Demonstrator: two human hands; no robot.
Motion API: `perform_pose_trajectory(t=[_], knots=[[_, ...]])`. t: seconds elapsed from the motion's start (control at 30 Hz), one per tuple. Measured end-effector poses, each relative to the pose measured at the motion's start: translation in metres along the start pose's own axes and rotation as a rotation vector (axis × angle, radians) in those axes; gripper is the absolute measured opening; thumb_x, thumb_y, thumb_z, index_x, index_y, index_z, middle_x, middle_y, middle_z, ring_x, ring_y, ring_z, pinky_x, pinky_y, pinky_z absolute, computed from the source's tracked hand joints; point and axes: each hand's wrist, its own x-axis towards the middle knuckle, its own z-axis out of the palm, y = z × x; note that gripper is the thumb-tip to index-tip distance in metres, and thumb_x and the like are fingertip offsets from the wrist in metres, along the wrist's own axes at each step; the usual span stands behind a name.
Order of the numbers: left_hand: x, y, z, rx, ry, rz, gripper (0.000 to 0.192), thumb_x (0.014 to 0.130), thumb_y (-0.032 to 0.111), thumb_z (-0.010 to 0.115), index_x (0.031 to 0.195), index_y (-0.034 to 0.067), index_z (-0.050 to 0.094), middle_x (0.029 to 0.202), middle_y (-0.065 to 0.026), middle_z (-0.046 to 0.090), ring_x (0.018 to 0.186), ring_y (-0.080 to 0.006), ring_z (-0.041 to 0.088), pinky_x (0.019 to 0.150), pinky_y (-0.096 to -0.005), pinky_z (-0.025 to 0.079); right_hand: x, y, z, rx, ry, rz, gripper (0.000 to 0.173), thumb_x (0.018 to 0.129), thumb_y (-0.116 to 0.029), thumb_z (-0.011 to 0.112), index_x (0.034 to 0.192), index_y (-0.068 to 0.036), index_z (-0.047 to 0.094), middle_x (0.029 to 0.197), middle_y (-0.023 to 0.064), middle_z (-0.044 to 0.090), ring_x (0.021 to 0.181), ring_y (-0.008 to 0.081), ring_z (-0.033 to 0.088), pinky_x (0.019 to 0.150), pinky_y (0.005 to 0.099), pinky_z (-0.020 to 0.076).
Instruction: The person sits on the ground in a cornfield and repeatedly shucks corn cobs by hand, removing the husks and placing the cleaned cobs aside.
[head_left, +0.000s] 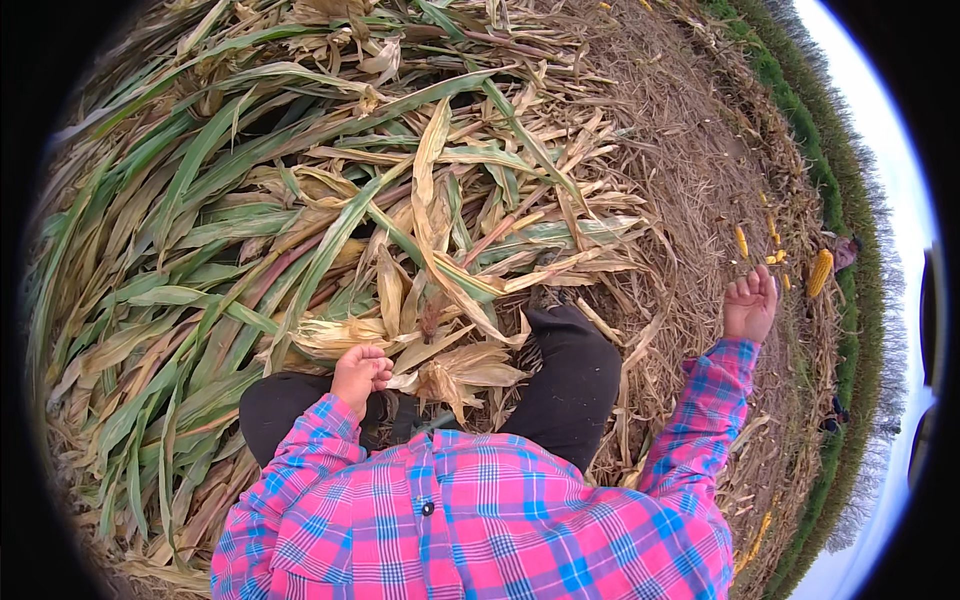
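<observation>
My left hand (361, 377) is closed at my lap, with the pale end of a dry, spread corn husk (457, 375) at its fingertips. Just above it lies an ear of corn in its dry husk (337, 335). Out to the right, my right hand (750, 306) is raised with its fingers half curled and nothing in it. Beyond its fingertips is a bare yellow corn cob (820, 274), larger in view than the cobs on the ground; whether it is in the air cannot be told. Several yellow cobs (742, 242) lie past the hand.
Cut corn stalks with green and dry leaves (225, 217) are heaped in front and to the left, up to my bent legs (574, 375). Straw-covered soil (675, 150) stretches to the right. Two people (846, 251) are partly visible near the green strip at the far right.
</observation>
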Motion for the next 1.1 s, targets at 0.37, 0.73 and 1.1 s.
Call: perform_pose_trajectory(t=[0.37,0.73,1.1], knots=[[0.0,-0.001,-0.011,0.029,0.157,-0.09,0.012,0.086,0.006,0.047,0.098,0.005,0.051,0.083,-0.0054,0.061,0.066,-0.0116,0.057,0.059,-0.0234,0.047,-0.113,0.435,0.15,-1.676,-1.205,0.266,0.027,0.078,-0.018,0.053,0.103,-0.008,0.056,0.113,0.0109,0.055,0.114,0.0275,0.046,0.093,0.0382,0.0351],[0.006,-0.001,-0.006,-0.043,-0.027,-0.17,0.014,0.082,0.005,0.054,0.096,0.003,0.052,0.085,-0.0063,0.062,0.07,-0.0108,0.057,0.061,-0.0219,0.046,-0.158,0.431,0.123,-1.694,-1.771,0.368,0.064,0.063,-0.024,0.068,0.121,-0.012,0.046,0.113,0.0094,0.052,0.115,0.0306,0.039,0.097,0.0509,0.026],[-0.016,0.014,-0.012,-0.176,0.01,0.004,0.023,0.08,0.004,0.055,0.102,0.003,0.05,0.091,-0.007,0.06,0.072,-0.0102,0.056,0.062,-0.023,0.046,-0.105,0.384,0.194,-1.678,-1.421,-0.402,0.026,0.07,-0.015,0.053,0.095,-0.008,0.062,0.083,0.0046,0.063,0.115,0.0278,0.041,0.1,0.0653,0.0128]])
